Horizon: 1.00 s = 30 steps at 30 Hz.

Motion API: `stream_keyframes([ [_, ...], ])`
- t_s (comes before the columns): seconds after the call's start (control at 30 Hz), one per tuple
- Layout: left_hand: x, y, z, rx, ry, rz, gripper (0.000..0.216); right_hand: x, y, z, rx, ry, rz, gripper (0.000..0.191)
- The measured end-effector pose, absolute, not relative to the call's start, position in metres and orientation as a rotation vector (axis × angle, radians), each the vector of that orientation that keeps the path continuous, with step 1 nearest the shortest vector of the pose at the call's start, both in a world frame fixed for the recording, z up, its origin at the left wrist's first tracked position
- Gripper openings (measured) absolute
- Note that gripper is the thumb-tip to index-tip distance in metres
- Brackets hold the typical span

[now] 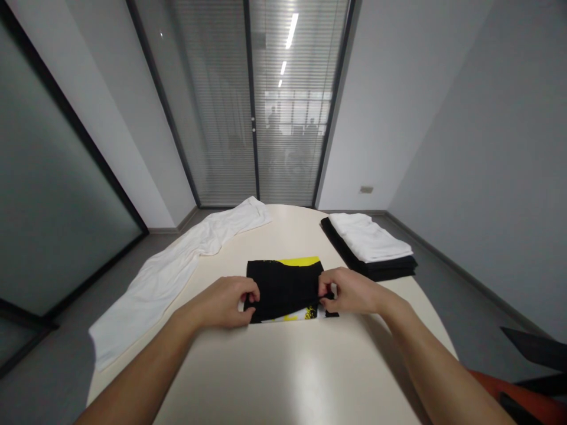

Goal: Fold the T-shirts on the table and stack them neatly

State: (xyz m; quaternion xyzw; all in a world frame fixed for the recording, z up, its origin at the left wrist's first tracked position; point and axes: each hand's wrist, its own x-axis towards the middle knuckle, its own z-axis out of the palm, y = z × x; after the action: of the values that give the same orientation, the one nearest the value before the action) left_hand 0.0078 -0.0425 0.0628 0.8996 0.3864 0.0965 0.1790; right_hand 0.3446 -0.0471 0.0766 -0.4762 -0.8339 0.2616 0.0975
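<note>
A folded black garment [283,287] with yellow and white printed parts lies near the middle of the table. Its yellow strip shows along the far edge, and a white and yellow patterned layer shows along the near edge. At its left side, my left hand [230,302] pinches the cloth edge with curled fingers. My right hand [348,290] pinches the near right corner between thumb and fingers, and the black layer there is slightly raised. The fingertips partly cover both side edges.
A long white garment [177,265] lies spread along the table's left edge. At the right stands a stack of folded clothes, a white one [370,236] over black ones [390,269]. The pale table [283,378] has a rounded edge. An orange and black chair [509,389] is at lower right.
</note>
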Motion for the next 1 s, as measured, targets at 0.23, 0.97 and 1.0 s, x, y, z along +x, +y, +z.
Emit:
stream_keyframes([
  [0.23,0.014,-0.035,0.056,2.661,1.136,0.378,0.025,0.343,-0.047,0.078,-1.364,-2.531,0.813,0.033],
  [0.97,0.029,-0.031,0.034,2.685,1.239,0.645,0.028,0.307,-0.046,0.036,-1.472,-2.525,0.396,0.064],
  [1.0,0.032,-0.028,0.031,2.686,1.275,0.68,0.029,0.306,-0.046,0.036,-1.475,-2.53,0.406,0.066],
])
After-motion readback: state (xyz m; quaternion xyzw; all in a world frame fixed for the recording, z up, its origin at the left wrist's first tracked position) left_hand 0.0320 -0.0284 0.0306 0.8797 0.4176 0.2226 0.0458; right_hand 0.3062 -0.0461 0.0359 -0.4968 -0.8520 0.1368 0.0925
